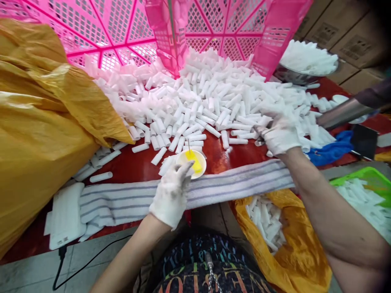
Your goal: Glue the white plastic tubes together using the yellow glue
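Observation:
My left hand [171, 190], in a white glove, has its fingers bent at the near rim of a small white bowl [203, 163]. Inside the bowl lies a yellow block [193, 161] with a thin stick standing up from it. Over at the right edge of the pile, my gloved right hand [280, 133] has its fingers curled, with grey, smudged fingertips among the tubes. Whatever those fingers hold, if anything, is hidden and blurred. Short white tubes [210, 103] are heaped across the red table [224, 156] beyond both hands.
Pink perforated baskets [128, 24] stand behind the heap. A yellow sack [39, 134] fills the left. Along the front edge lie a striped towel [122, 199] and a white device [67, 215] with a cable. Below right, another yellow bag [293, 244] and a green basket [366, 175] contain white pieces.

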Demonstrator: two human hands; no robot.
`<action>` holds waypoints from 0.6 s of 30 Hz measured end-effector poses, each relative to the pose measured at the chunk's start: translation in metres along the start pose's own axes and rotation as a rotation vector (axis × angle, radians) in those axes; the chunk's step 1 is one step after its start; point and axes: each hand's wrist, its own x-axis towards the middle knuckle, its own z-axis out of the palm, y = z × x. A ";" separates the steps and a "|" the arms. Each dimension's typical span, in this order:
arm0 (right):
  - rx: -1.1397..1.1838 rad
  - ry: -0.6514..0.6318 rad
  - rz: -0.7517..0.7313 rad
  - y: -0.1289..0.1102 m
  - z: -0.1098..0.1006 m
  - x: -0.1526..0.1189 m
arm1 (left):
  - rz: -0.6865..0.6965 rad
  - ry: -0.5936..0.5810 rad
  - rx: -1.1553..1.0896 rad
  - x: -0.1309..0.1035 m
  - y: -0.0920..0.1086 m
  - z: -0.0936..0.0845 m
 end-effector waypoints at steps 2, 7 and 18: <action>0.129 -0.094 0.118 -0.012 0.016 -0.017 | -0.087 0.065 -0.024 -0.009 -0.024 -0.008; 0.559 -0.607 0.427 -0.042 0.076 -0.071 | -0.289 0.122 -0.055 -0.010 -0.056 -0.004; 0.228 -0.478 -0.125 -0.007 0.118 -0.072 | -0.281 0.088 -0.099 0.006 -0.054 -0.003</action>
